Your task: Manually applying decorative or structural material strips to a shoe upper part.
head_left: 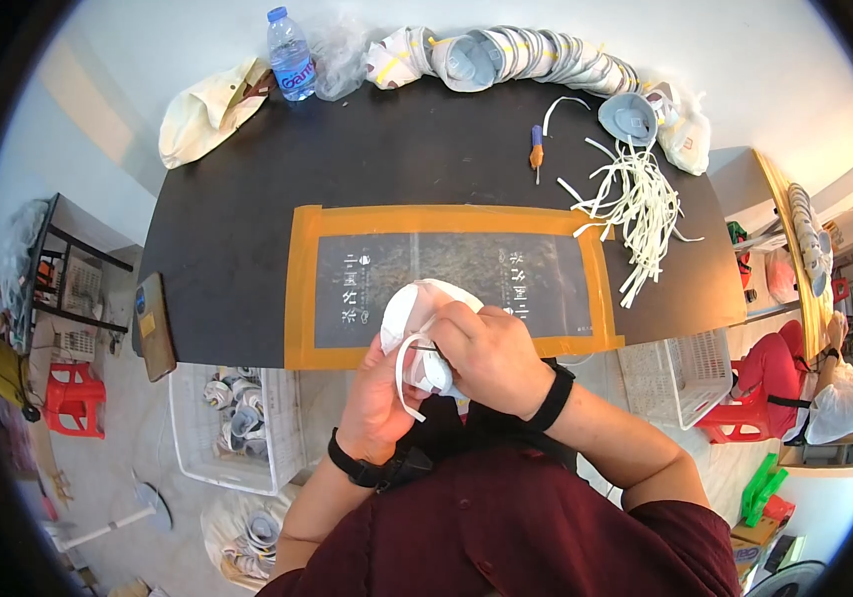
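Note:
Both my hands hold a white cup-shaped face mask [414,310] over the near edge of the black table [237,219]. My left hand [379,398] supports the mask from below, and a white elastic strap [401,378] loops down across it. My right hand [491,356] closes over the mask's right side, fingers pressing on it. Beneath the mask lies a dark mat with an orange taped border [302,289].
At the far edge sit a long row of stacked masks [536,55], a water bottle [290,55] and a cream cloth bag [209,111]. A pile of white straps [635,204], a single mask [628,117] and an orange-handled screwdriver [537,151] lie at right. A phone [155,326] rests at left. Bins of masks [237,418] stand below. Another person [824,393] sits at right.

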